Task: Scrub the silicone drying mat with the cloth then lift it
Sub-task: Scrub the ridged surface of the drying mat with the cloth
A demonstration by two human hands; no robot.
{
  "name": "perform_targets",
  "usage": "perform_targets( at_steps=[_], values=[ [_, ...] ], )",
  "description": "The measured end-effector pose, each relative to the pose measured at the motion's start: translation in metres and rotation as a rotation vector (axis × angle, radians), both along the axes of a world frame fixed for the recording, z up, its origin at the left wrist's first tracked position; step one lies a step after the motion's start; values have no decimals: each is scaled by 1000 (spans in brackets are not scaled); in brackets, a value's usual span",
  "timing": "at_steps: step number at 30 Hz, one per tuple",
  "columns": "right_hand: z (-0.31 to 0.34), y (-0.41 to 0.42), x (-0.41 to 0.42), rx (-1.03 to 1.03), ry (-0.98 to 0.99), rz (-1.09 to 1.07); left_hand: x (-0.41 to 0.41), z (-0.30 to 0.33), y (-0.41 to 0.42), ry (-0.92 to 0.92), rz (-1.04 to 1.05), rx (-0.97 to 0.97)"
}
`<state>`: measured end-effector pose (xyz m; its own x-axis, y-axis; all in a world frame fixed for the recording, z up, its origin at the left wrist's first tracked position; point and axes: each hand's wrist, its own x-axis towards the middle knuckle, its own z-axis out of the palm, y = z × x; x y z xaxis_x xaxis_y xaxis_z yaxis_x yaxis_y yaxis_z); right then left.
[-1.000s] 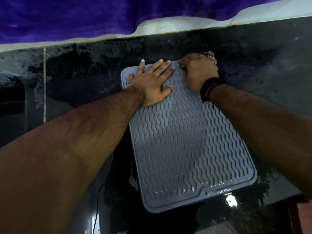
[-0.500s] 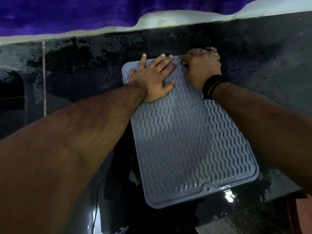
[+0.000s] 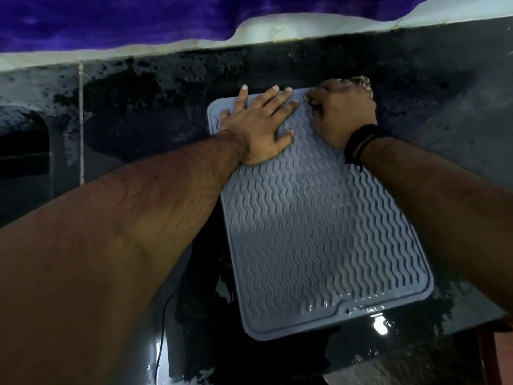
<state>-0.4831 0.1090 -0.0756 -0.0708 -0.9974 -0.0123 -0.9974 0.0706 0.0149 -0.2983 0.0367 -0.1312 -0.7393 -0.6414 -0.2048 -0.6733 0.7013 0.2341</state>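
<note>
While the grey silicone drying mat (image 3: 313,226) lies flat on the wet dark counter (image 3: 458,112), its long axis runs away from the person, tilted a little so the near end sits further right than the far end. Wavy ridges cover its face, and water glistens along the near rim by a small hole. Both hands work at the far end, so most of the mat stretches back toward the body between the two forearms.

Spread wide with straight fingers, the left hand (image 3: 261,126) presses palm-down on the far left corner, its fingertips reaching the far edge. Just beside it, the right hand (image 3: 342,112) is curled over the cloth (image 3: 362,81) at the far right corner; only a pale, bunched scrap shows past the knuckles. A dark band (image 3: 359,144) circles that wrist.

Scrubbing looks to be under way at the far edge, with the lift not yet begun. For that lift, the left hand seems the readier, as it already rests on a corner and its fingertips lie at the rim.

Beyond the counter, a pale ledge (image 3: 277,31) carries purple fabric (image 3: 138,18). A thin cable (image 3: 162,326) hangs at the near left. No brand, label or writing can be read anywhere.
</note>
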Motion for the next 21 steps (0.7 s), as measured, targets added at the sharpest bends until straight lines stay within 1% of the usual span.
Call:
perform_targets(
  at_steps=[3, 6, 8, 12, 15, 17, 21],
  values=[
    [4, 22, 3, -1, -14, -14, 0, 2, 0, 11, -9, 3],
    [11, 45, 6, -16, -39, 15, 0, 2, -1, 8, -2, 1],
    [13, 45, 3, -23, -59, 25, -2, 4, 0, -1, 6, 28],
    [9, 18, -2, -68, -40, 3, -4, 16, 4, -20, 21, 64],
    [-1, 6, -3, 6, 13, 6, -7, 24, 11, 1, 68, 98],
    [-3, 12, -2, 40, 19, -7, -11, 24, 15, 7, 91, 94],
    [5, 40, -1, 4, 6, 7, -14, 24, 19, 0, 105, 46]
  ],
)
